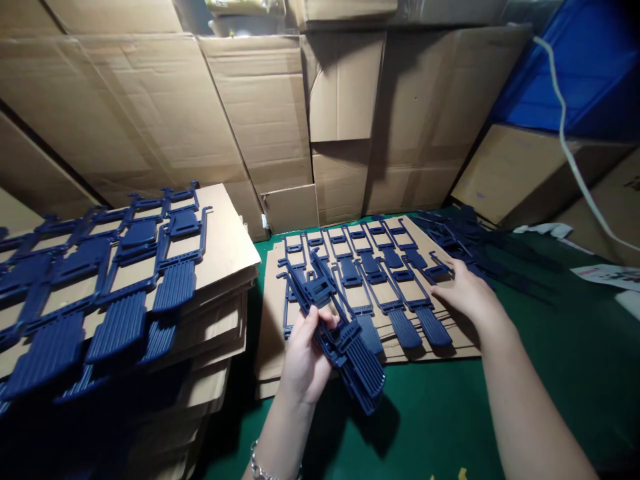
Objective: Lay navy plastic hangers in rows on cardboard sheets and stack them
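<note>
Well, at the far left of my feed I see one stack of cardboard (227,220), its top sheet bearing dark blue frames (175,285); I count three large ribbed ends along its front edge, with more poking out below. Next comes the left hand (304,363), one bracelet (257,463) on its wrist, closed around a bundle (345,343) of such frames; they overlap, so I cannot tell how many. The bundle slants over a second cardboard sheet (273,300), left of the right hand (467,293). There I count six frames in the back row and three clear ones in front, others partly hidden. The right hand's thumb and fingers stand slightly apart at one frame end (440,268); I cannot tell whether they grip. Beyond lies one loose pile (465,233).
</note>
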Available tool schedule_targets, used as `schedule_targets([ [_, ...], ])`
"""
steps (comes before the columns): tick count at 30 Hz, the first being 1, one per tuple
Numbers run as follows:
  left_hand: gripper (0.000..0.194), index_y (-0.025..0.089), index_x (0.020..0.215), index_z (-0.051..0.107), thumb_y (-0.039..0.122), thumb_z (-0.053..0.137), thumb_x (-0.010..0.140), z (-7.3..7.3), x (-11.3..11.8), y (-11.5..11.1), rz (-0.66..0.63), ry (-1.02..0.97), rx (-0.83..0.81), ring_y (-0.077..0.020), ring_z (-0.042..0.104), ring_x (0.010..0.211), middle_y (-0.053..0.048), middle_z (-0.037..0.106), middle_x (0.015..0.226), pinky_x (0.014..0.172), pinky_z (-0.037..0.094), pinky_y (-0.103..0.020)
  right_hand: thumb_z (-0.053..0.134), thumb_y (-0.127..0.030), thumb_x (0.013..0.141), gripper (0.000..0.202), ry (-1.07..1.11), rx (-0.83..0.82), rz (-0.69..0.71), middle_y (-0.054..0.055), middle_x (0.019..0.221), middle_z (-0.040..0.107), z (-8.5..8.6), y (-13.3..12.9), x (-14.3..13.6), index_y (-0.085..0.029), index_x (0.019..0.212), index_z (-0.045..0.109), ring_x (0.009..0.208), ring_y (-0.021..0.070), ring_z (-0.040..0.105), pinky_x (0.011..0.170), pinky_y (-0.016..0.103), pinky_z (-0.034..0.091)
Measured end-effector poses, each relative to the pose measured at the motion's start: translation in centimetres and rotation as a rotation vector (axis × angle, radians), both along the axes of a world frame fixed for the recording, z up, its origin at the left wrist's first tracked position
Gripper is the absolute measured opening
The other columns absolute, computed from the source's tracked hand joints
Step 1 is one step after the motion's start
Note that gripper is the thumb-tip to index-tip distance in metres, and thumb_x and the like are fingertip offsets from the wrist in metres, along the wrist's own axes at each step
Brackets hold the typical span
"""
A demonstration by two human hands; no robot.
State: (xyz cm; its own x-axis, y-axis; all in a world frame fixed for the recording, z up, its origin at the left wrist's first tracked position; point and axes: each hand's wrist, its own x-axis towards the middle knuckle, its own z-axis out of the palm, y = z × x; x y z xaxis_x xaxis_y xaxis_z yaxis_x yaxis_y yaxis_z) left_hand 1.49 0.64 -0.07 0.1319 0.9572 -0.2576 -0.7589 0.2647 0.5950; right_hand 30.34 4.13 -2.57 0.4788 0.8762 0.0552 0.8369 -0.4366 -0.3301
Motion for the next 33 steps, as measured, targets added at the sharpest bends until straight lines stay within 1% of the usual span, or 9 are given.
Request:
schedule_targets([
  [5, 0.027, 0.015, 0.068, 0.056, 0.028, 0.076, 0.057, -0.1, 0.1, 0.0, -0.009, -0.016, -0.048, -0.0135, 0.055, 0.068, 0.002, 0.053, 0.063, 0.072, 0.048, -0.027, 0.053, -0.036, 0.072, 0.063, -0.105, 0.002, -0.013, 0.011, 0.120, 0.049, -0.2, 0.1, -0.4, -0.021, 0.130, 0.033, 0.105, 0.0318, 0.049, 0.083, 0.040, 0.042],
  [14, 0.020, 0.014, 0.068, 0.054, 0.026, 0.070, 0.065, -0.1, 0.1, -0.2, -0.020, -0.025, -0.066, -0.0134, 0.054, 0.069, 0.001, 0.052, 0.063, 0.072, 0.047, -0.027, 0.049, -0.052, 0.072, 0.072, -0.032, -0.036, -0.024, 0.015, 0.113, 0.053, -1.5, 0.9, -0.6, -0.016, 0.132, 0.035, 0.100, 0.0323, 0.051, 0.080, 0.041, 0.042],
  [20, 0.027, 0.014, 0.055, 0.047, 0.028, 0.066, 0.068, 0.4, 0.1, -0.3, -0.122, -0.103, -0.080, -0.0147, 0.051, 0.069, 0.000, 0.044, 0.056, 0.071, 0.045, -0.028, 0.044, -0.055, 0.075, 0.071, -0.027, -0.102, -0.039, 0.015, 0.117, 0.050, -1.8, 1.1, -0.7, -0.017, 0.135, 0.033, 0.107, 0.0383, 0.044, 0.081, 0.049, 0.039],
  [23, 0.033, 0.015, 0.048, 0.043, 0.029, 0.063, 0.070, 0.1, 0.0, -0.2, -0.203, -0.151, -0.073, -0.0150, 0.051, 0.068, 0.000, 0.039, 0.052, 0.073, 0.043, -0.027, 0.042, -0.049, 0.078, 0.059, -0.049, 0.133, -0.057, 0.013, 0.124, 0.045, -0.2, 0.7, -1.8, -0.015, 0.127, 0.044, 0.109, 0.0360, 0.042, 0.088, 0.051, 0.035],
  [25, 0.035, 0.015, 0.046, 0.041, 0.030, 0.062, 0.070, -0.2, 0.0, -0.2, -0.250, -0.161, -0.046, -0.0147, 0.050, 0.067, 0.000, 0.037, 0.051, 0.076, 0.042, -0.027, 0.040, -0.042, 0.082, 0.046, -0.001, 0.446, 0.010, 0.010, 0.124, 0.046, 1.4, -0.1, -3.7, -0.014, 0.117, 0.053, 0.112, 0.0285, 0.042, 0.096, 0.043, 0.032],
  [27, 0.037, 0.016, 0.045, 0.041, 0.031, 0.064, 0.069, -0.5, 0.0, -0.4, -0.271, -0.158, -0.001, -0.0150, 0.051, 0.069, 0.000, 0.036, 0.051, 0.080, 0.041, -0.027, 0.040, -0.041, 0.084, 0.040, 0.243, 0.577, 0.192, 0.007, 0.117, 0.052, 2.8, -1.4, -6.5, -0.015, 0.109, 0.056, 0.109, 0.0200, 0.046, 0.097, 0.033, 0.034],
  [29, 0.039, 0.016, 0.045, 0.040, 0.033, 0.066, 0.068, -0.5, 0.2, -0.8, -0.274, -0.134, 0.075, -0.0138, 0.050, 0.067, 0.001, 0.037, 0.051, 0.081, 0.040, -0.027, 0.046, -0.046, 0.081, 0.043, 0.649, 0.357, 0.439, 0.005, 0.110, 0.056, 3.6, -3.4, -9.7, -0.019, 0.114, 0.053, 0.100, 0.0173, 0.052, 0.090, 0.030, 0.041],
  [31, 0.041, 0.015, 0.045, 0.041, 0.038, 0.066, 0.068, -0.2, 0.6, -1.4, -0.294, -0.078, 0.177, -0.0116, 0.047, 0.059, 0.001, 0.038, 0.050, 0.073, 0.042, -0.026, 0.051, -0.044, 0.079, 0.045, 0.908, 0.160, 0.672, 0.005, 0.104, 0.057, 3.5, -5.6, -12.4, -0.020, 0.118, 0.048, 0.094, 0.0177, 0.054, 0.085, 0.031, 0.044],
  [33, 0.033, 0.014, 0.055, 0.052, 0.040, 0.068, 0.067, 0.2, 1.2, -2.1, -0.338, 0.020, 0.276, -0.0101, 0.044, 0.053, 0.001, 0.044, 0.050, 0.062, 0.041, -0.024, 0.048, -0.039, 0.082, 0.036, 1.014, 0.172, 0.700, 0.005, 0.102, 0.058, 2.9, -7.5, -14.0, -0.019, 0.111, 0.051, 0.096, 0.0187, 0.053, 0.087, 0.033, 0.042],
])
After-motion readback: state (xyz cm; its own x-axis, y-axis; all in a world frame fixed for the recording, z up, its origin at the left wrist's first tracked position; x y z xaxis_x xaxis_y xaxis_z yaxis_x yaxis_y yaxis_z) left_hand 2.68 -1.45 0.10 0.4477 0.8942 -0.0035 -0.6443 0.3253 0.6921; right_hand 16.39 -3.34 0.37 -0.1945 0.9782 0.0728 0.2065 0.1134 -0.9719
